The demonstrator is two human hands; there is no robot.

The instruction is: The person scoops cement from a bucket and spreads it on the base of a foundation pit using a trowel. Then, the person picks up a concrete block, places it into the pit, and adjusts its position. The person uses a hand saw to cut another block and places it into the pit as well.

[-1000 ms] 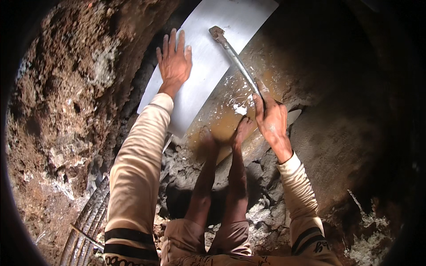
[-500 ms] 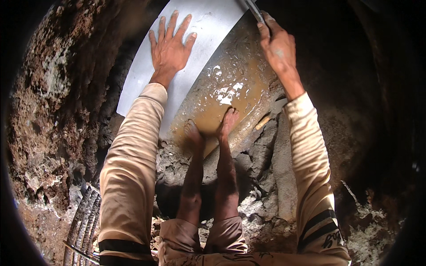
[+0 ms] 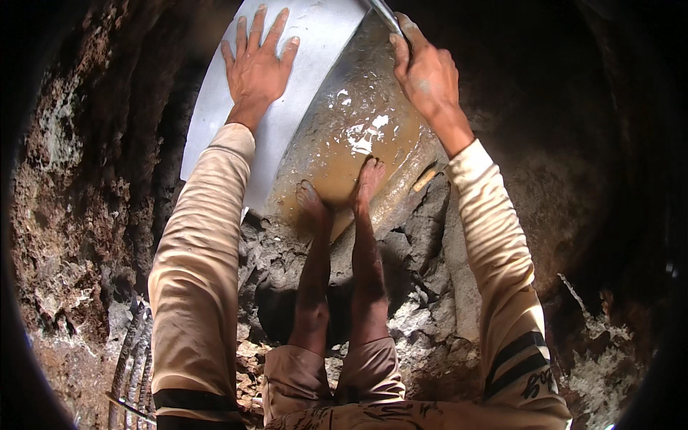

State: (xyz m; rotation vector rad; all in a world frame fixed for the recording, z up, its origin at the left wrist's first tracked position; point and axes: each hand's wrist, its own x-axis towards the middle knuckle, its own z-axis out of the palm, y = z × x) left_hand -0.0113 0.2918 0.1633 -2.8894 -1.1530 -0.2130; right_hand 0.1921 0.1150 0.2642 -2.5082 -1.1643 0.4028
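- Nearest, brown shorts [image 3: 297, 376] are being seen from above, and bare legs [image 3: 368, 287] are being stretched forward over broken rock [image 3: 423, 315].
- At the lower left, ribbed bars [image 3: 135, 362] are being shown just beside the left sleeve [image 3: 197, 287].
- Further off, bare feet [image 3: 370, 178] are being bathed by muddy water [image 3: 337, 186], and at its right bank a yellowish stick [image 3: 424, 179] is being exposed.
- Ahead and to the left, a light grey sheet [image 3: 290, 111] is being supported; its near end is being partly covered by the left sleeve, its far end cut off by the upper edge of view.
- Its left edge is being closely flanked by a rock wall [image 3: 75, 244]; its right edge is being bordered by muddy water, where room for moving is being given.
- The sheet's long axis is being directed away from the person, slanted slightly rightward.
- The left hand [image 3: 258, 75] is being rested flat on it, released, the fingers spread and pointed away.
- A metal rod [image 3: 385, 16] is being grasped in the clenched right hand [image 3: 430, 79], beyond the water.
- The rod is being pointed away and leftward, towards the sheet's right edge; whether the sheet is being touched cannot be told.
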